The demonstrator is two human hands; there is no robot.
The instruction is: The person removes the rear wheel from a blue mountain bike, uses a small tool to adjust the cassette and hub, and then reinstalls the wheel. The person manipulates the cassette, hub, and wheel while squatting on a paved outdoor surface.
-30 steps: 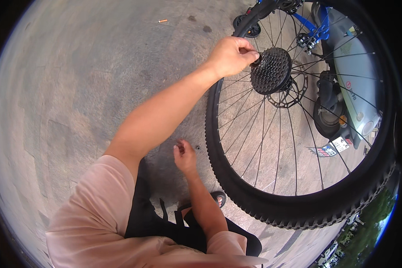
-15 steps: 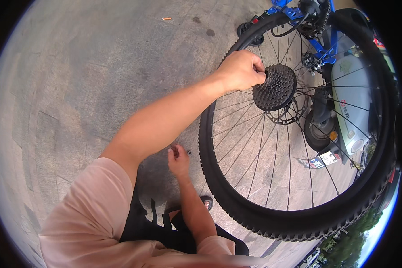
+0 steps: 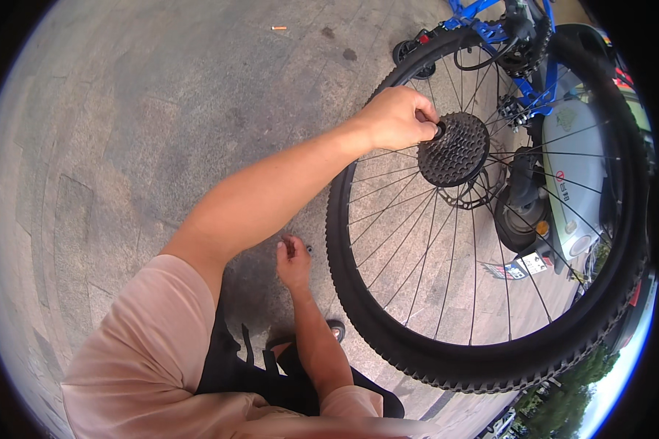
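My left hand (image 3: 401, 117) reaches across to the middle of a bicycle wheel's black cassette (image 3: 455, 150). Thumb and fingers are pinched at a small dark round part (image 3: 440, 131) on the hub's end; the fingers partly cover it. The wheel's knobby black tyre (image 3: 388, 350) rings thin dark spokes, with a disc brake rotor (image 3: 467, 193) behind the cassette. Lower down, near the tyre's left side, my right hand (image 3: 293, 265) is held with curled fingers. What lies within them, if anything, I cannot make out. A small round metallic piece (image 3: 310, 249) shows beside it.
A blue bicycle frame (image 3: 538, 99) with crank and chainring stands at the upper right. Behind the wheel is a pale scooter (image 3: 572, 172). The paved ground (image 3: 146, 146) bears dark stains and a small orange-and-white stub (image 3: 279, 28). My shoe (image 3: 337, 331) is below the right hand.
The wheel and frame sit slightly lower in the view. My left hand remains at the hub, and the dark round part shows a little more. My right hand has hardly moved.
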